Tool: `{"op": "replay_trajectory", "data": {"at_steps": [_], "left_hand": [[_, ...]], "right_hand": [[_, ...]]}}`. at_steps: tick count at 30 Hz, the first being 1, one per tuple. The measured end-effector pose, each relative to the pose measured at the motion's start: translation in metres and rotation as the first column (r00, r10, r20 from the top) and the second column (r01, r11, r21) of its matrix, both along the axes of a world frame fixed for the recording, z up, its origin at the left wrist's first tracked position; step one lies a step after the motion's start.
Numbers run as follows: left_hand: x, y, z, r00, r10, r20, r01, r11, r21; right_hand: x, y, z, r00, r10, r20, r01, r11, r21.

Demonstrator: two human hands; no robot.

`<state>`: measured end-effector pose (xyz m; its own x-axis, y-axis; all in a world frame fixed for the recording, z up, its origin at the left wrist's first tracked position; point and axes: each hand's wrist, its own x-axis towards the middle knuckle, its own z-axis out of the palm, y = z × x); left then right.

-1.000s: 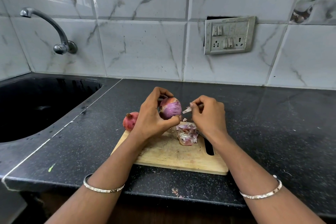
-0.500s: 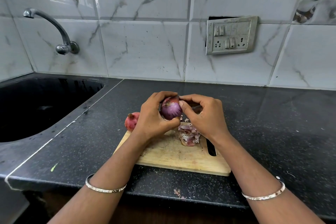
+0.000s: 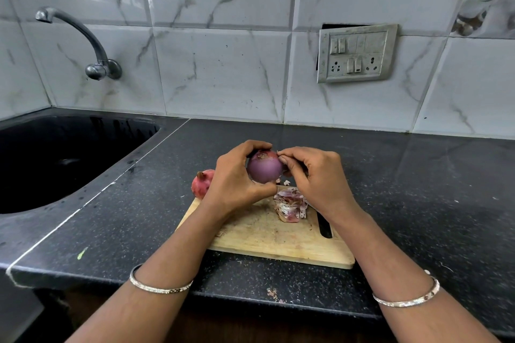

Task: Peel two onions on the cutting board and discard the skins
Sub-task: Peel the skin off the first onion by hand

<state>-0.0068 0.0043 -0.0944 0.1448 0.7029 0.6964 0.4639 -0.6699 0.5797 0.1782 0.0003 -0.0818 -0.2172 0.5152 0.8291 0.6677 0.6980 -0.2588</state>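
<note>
The rectangular pale wooden cutting board (image 3: pixel 267 242) is matt and rough, scored and stained. Above its far edge, the round purple peeled onion (image 3: pixel 264 170) looks smooth with a soft sheen. The heap of pink onion skins (image 3: pixel 289 203) on the board is dry, thin and papery. At the board's far left corner, the reddish unpeeled onion (image 3: pixel 202 185) has a dull, dry skin. Under the board, the black speckled stone table (image 3: pixel 418 189) is polished and faintly reflective. Behind the board, the white grey-veined wall tiles (image 3: pixel 223 72) are glossy, the curved metal tap (image 3: pixel 83 36) is shiny, and the grey switch plate (image 3: pixel 358 53) is dull and grimy.
</note>
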Motion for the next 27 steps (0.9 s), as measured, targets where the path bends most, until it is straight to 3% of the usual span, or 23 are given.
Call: {"op": "replay_trajectory", "data": {"at_steps": [5, 10, 15, 20, 27], "left_hand": [[-0.0002, 0.0009, -0.001, 1.0, 0.0, -0.018, 0.0, 1.0, 0.003], [0.002, 0.0005, -0.0019, 1.0, -0.01, -0.013, 0.01, 1.0, 0.004], [0.0017, 0.0032, -0.003, 1.0, -0.012, 0.001, 0.012, 1.0, 0.015], [0.0022, 0.0035, -0.0035, 1.0, 0.01, 0.006, -0.01, 0.999, 0.045], [0.0021, 0.0042, -0.0037, 1.0, 0.023, -0.016, -0.022, 0.998, 0.064]], "right_hand": [[-0.0018, 0.0008, -0.0003, 0.997, -0.043, 0.063, 0.041, 0.999, 0.027], [-0.0023, 0.0008, -0.0011, 0.997, -0.074, 0.02, 0.073, 0.997, 0.005], [-0.002, 0.0037, -0.0008, 0.986, -0.076, -0.146, 0.059, 0.991, -0.117], [-0.0014, 0.0037, 0.0005, 0.922, -0.051, -0.385, -0.063, 0.959, -0.277], [-0.0049, -0.0042, 0.0059, 0.931, -0.046, -0.362, -0.077, 0.945, -0.318]]}}
